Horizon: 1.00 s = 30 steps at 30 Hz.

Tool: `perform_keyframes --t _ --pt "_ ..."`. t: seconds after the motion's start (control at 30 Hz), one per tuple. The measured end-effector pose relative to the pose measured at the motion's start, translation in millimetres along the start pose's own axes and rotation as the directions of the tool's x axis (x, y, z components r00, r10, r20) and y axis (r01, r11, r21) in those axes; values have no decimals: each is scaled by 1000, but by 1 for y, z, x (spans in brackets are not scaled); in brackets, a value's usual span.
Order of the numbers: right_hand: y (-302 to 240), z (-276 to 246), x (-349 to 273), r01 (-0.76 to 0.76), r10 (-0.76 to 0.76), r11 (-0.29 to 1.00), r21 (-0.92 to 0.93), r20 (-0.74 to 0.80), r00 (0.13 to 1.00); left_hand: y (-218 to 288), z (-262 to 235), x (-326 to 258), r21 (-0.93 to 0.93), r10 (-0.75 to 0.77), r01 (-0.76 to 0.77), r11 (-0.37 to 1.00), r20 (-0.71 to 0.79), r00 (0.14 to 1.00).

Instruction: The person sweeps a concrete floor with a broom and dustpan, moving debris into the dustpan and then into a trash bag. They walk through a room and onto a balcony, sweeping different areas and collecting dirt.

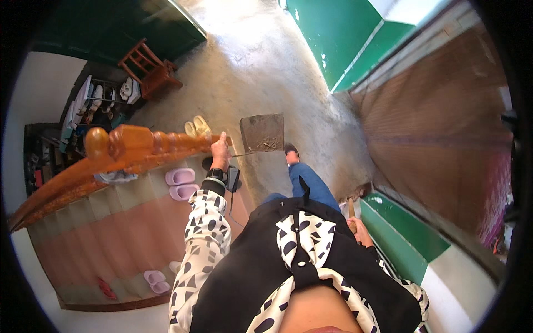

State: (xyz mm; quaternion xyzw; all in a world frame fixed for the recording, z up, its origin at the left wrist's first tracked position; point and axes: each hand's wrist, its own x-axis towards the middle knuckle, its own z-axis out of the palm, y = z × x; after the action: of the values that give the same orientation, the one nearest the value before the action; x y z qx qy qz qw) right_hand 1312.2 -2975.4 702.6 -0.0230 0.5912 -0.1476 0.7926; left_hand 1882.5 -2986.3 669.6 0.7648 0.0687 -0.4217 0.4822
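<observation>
A dark, flat dustpan (pixel 255 130) lies on the floor ahead of my feet, with a small heap of dry, straw-like litter (pixel 267 144) near its edge. From its side a thin rod runs to my left hand (pixel 220 154), whose fingers are closed around it beside the turned wooden stair post (pixel 183 142). Low at the right, my right hand (pixel 361 231) is closed on the light wooden handle of what looks like a broom (pixel 351 210). The brown end of that broom is blurred and partly cut off by the green wall base.
Tiled steps (pixel 111 222) go down at the left beside the wooden handrail (pixel 61 186). Pink slippers (pixel 181 184) and yellow slippers (pixel 197 126) rest near the post. Further off stand a small wooden chair (pixel 149 72) and a shoe rack (pixel 100 102). A brown curtain (pixel 433 122) hangs right.
</observation>
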Motion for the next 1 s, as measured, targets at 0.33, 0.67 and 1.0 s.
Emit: perform_keyframes --t 0.33,0.67,1.0 --pt "-89 195 156 -226 250 920 321 -35 968 45 -1 132 559 292 -338 757 173 941" --pt "-74 399 156 -283 286 953 105 -13 958 45 8 181 824 36 -343 451 367 929" --pt "-74 459 168 -188 325 727 -660 91 941 73 18 259 850 -13 -373 372 407 913"
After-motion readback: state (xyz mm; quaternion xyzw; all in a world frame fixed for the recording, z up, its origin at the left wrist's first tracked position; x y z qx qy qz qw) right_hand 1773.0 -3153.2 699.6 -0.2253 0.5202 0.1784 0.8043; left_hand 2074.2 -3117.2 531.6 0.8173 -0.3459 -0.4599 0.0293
